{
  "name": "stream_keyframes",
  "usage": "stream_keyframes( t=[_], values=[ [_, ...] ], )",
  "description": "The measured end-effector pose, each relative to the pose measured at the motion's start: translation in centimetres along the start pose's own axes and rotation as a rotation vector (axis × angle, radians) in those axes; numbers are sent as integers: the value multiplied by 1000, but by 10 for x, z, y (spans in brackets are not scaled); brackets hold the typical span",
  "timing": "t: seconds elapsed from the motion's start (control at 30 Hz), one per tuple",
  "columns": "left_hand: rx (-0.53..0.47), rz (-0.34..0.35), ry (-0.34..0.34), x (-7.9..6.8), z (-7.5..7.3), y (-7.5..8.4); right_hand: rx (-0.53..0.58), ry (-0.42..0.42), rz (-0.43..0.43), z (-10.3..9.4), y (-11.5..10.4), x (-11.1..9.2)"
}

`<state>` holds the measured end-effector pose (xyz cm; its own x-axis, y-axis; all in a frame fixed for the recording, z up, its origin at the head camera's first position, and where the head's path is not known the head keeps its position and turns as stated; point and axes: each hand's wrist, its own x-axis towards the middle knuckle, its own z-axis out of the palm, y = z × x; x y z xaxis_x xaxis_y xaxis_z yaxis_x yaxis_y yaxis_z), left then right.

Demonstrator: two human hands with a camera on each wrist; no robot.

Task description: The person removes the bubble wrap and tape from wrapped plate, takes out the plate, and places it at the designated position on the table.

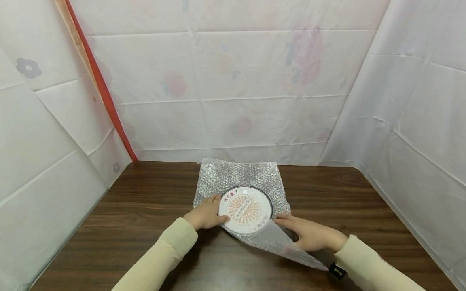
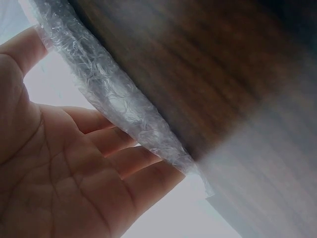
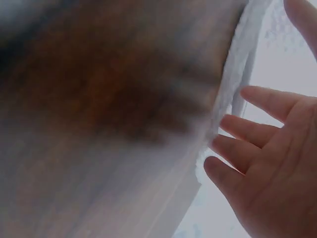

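Note:
A round white plate [image 1: 260, 202] with a dark rim, red characters and an orange ray pattern lies face up on a sheet of bubble wrap [image 1: 236, 173]. My left hand [image 1: 205, 214] rests along the plate's left side, thumb at the lower left rim; in the left wrist view its extended fingers [image 2: 148, 188] touch the folded wrap edge [image 2: 119, 94]. At the plate's right, my right hand [image 1: 309, 234] has its fingers spread. Part of it is hidden behind a loose wrap flap [image 1: 280, 244]. The right wrist view shows those fingertips [image 3: 225, 173] along the wrap's edge.
A dark wooden table [image 1: 153, 194] carries everything. White printed sheets [image 1: 153, 89] enclose its back and both sides, with a red strip [image 1: 105, 93] at the back left corner. A small black tag [image 1: 337, 271] sits by the right sleeve.

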<state>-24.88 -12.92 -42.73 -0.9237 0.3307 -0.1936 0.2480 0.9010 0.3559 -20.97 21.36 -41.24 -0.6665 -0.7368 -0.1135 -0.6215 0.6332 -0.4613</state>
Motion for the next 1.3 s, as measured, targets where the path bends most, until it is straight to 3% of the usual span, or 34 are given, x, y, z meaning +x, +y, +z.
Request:
stream_keyframes(
  t=[0.2, 0.73, 1.0, 1.3],
  values=[
    [8, 5, 3, -1, -1, 1, -119, 41, -17, 10, -1, -1],
    [0, 10, 6, -2, 0, 2, -318, 33, -20, 21, -7, -4],
    [1, 7, 7, -1, 0, 0, -272, 0, 16, 20, -7, -5],
    [7, 7, 6, -2, -1, 1, -202, 19, 9, 17, -2, -6]
  ],
)
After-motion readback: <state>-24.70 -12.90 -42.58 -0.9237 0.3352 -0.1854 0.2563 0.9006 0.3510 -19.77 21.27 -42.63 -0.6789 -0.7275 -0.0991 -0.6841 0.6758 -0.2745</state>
